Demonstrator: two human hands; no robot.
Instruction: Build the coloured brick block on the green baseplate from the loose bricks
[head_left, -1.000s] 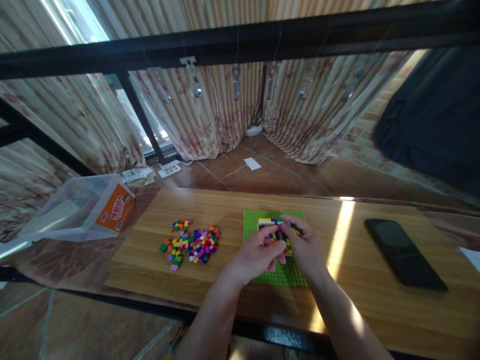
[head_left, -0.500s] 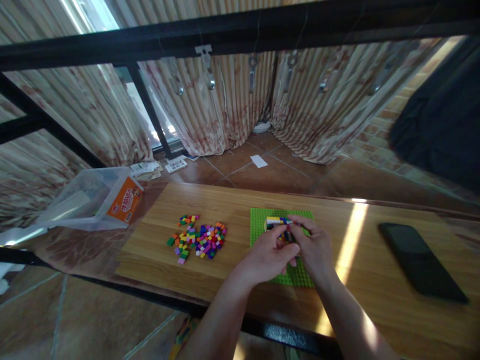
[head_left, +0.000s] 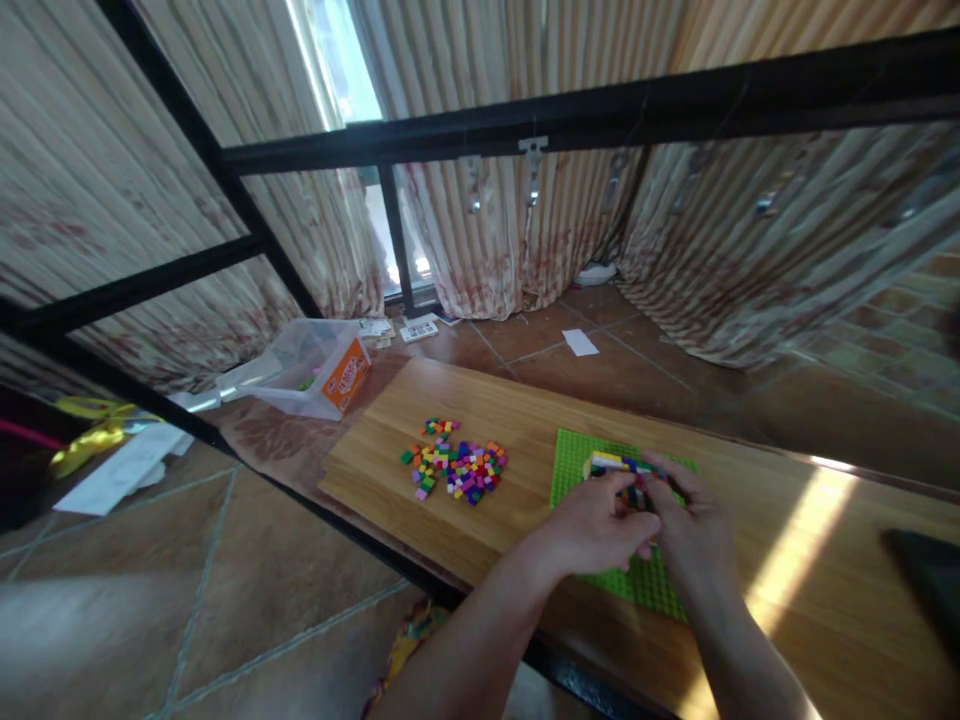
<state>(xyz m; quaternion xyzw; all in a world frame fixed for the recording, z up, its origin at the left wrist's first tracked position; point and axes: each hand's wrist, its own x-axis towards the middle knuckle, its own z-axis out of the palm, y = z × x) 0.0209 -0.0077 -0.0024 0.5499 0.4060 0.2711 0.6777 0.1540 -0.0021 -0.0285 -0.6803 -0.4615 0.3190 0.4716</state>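
Observation:
A green studded baseplate (head_left: 571, 462) lies on the wooden board, partly covered by both hands. Over it is a toy brick structure (head_left: 609, 462) of white, yellow, blue and dark bricks. My left hand (head_left: 600, 528) is closed on the structure's near side, thumb pointing right. From the right, my right hand (head_left: 694, 515) curls its fingers round the other end, its fingertips meeting the left ones. Fingers hide most of the structure, and I cannot tell whether it touches the baseplate. Left of the baseplate lies a loose pile of small coloured bricks (head_left: 471, 470).
A clear plastic box (head_left: 304, 385) with an orange label stands past the left end of the wooden board (head_left: 525, 400). A dark phone (head_left: 930, 580) lies at the right edge. Black metal rails (head_left: 450, 140) and curtains stand behind. Papers (head_left: 580, 342) lie on the floor beyond.
The view has swung left, so the board, bricks and hands sit further right in the picture. Both hands keep nearly the same grip on the brick structure.

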